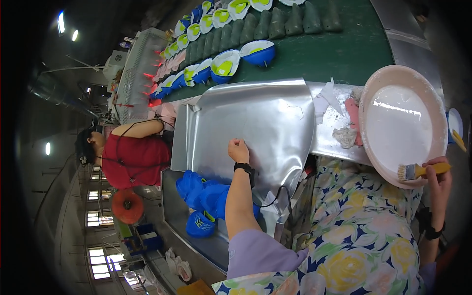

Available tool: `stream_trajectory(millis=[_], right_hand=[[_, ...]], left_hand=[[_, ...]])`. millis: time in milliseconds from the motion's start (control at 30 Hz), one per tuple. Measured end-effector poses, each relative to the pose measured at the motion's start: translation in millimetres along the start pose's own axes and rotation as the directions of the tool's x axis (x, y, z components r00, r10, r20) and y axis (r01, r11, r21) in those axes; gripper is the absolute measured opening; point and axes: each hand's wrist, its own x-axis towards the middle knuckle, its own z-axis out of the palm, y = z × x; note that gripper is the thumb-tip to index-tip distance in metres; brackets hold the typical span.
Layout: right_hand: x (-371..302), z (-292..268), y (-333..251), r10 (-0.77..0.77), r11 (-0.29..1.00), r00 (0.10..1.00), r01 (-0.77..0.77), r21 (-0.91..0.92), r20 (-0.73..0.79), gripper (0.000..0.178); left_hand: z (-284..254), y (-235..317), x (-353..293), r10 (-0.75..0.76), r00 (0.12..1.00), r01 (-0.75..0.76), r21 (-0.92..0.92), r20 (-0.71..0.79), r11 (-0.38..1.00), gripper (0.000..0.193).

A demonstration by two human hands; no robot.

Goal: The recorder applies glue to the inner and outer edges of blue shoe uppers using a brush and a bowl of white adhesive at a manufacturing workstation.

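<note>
My right hand (439, 182) grips the yellow handle of a flat paintbrush (415, 171), its pale bristles over the near rim of a round pinkish basin (369, 115). White liquid (396, 130) fills much of the basin. My left hand (238, 150) is closed over a shiny metal sheet (270, 110), and nothing shows between its fingers. Beside my left forearm lies a pile of blue shoe uppers (201, 196) on a metal tray, partly hidden by that arm.
A green conveyor belt (314, 54) carries rows of blue-and-white shoe uppers (225, 66) and dark shoe lasts (278, 24). A person in red (137, 160) sits at the left. A crumpled rag (344, 137) lies by the basin; a small container (455, 123) with another brush stands beyond it.
</note>
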Motion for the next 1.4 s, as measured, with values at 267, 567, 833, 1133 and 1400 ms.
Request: stream_trajectory(millis=[267,567,833,1133,1400], right_hand=[[-1,2,-3,0.041,0.999,0.998,-0.04,0.01,-0.056,0.012],[0,-3,-5,0.075,0.991,0.996,-0.069,0.113,-0.05,0.01],[-2,-9,-6,0.075,0.99,0.995,-0.066,0.121,-0.07,0.011],[-3,-12,3,0.199,0.969,0.972,-0.175,0.175,-0.125,0.011],[16,-10,-2,0.17,0.973,0.983,-0.156,0.173,-0.069,0.011]], left_hand=[[-21,23,5,-0.025,0.985,0.011,0.08,0.169,0.997,0.01],[-26,182,20,0.092,0.25,0.45,-0.2,0.964,0.87,0.015],[50,343,76,0.341,0.322,0.599,-0.469,0.883,0.65,0.016],[112,284,160,0.043,0.92,0.067,-0.265,0.39,0.962,0.028],[45,216,36,0.307,0.428,-0.232,-0.225,0.85,0.946,0.027]])
